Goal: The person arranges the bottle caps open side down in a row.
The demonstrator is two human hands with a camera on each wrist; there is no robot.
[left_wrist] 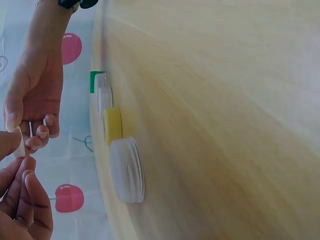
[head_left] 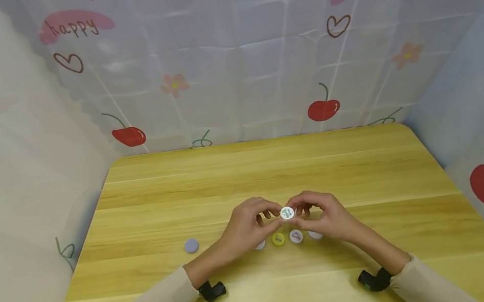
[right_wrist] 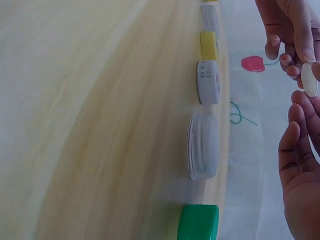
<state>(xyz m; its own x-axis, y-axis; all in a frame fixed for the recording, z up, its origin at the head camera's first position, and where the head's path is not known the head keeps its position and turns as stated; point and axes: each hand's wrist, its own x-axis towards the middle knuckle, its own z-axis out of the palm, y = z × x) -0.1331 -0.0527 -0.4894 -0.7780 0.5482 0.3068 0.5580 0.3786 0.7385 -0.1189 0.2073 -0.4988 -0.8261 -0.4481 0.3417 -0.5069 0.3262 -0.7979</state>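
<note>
A small round white bottle cap with green print on its face is held up off the table. My left hand pinches its left edge between thumb and fingertips. From the other side my right hand pinches it too. Seen edge-on in the right wrist view, the cap is thin and pale. Below the hands, a row on the table has a clear whitish cap, a yellow cap, a white cap with red print and another clear cap. My hands partly cover both clear ones in the head view.
A lavender cap lies left of the row, by my left forearm. At the row's right end is a green cap, hidden in the head view. The wooden table meets printed curtains at the back and sides.
</note>
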